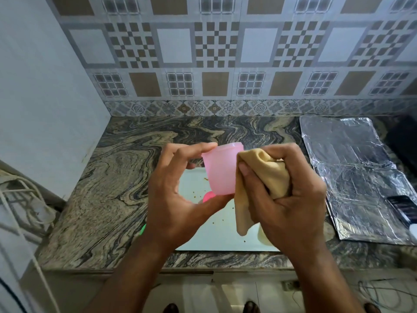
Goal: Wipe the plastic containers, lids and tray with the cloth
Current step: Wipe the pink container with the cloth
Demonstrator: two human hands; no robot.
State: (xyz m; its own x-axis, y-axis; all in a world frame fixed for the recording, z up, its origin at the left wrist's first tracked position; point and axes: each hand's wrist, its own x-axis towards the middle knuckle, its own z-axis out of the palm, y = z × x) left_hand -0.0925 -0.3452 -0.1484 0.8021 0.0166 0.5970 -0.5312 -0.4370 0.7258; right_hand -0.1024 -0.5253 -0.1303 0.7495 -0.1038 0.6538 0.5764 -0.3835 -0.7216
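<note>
2 hands are at work above the worktop (108, 199), and items are recorded from left to right.

Far left: pale cables (29, 199) hang beside the worktop edge, well apart from the work. A green object (143, 229) shows as a sliver just past the left wrist; too little is visible to say what it is.

The left hand (171, 199) holds the pink container (220, 170) in the air above the tray (225, 240). Its fingers (198, 148) span the container end to end, fingertips on the rim at the top and thumb against the base below. Judgement: this end-to-end hold leaves the side wall bare for wiping and would let the container be turned.

Beneath the container, a second, brighter pink piece (208, 197) lies on the tray, largely hidden (container or lid, cannot tell). The tray itself is a pale flat sheet lying on the worktop, carrying scattered brown crumbs (206, 179). Judgement: it is not yet wiped.

The right hand (291, 199) grips the cloth (268, 175), its fingers curled tight round a bunched wad, thumb pressed on the front. The wad touches the container's right side wall; the loose end hangs down toward the tray. Judgement: bunching gives a firm pad for rubbing the outer wall, which appears to be the step in hand.

Right: a creased foil sheet (352, 177) covers the worktop, with a dark object (404, 208) resting on its right edge.
</note>
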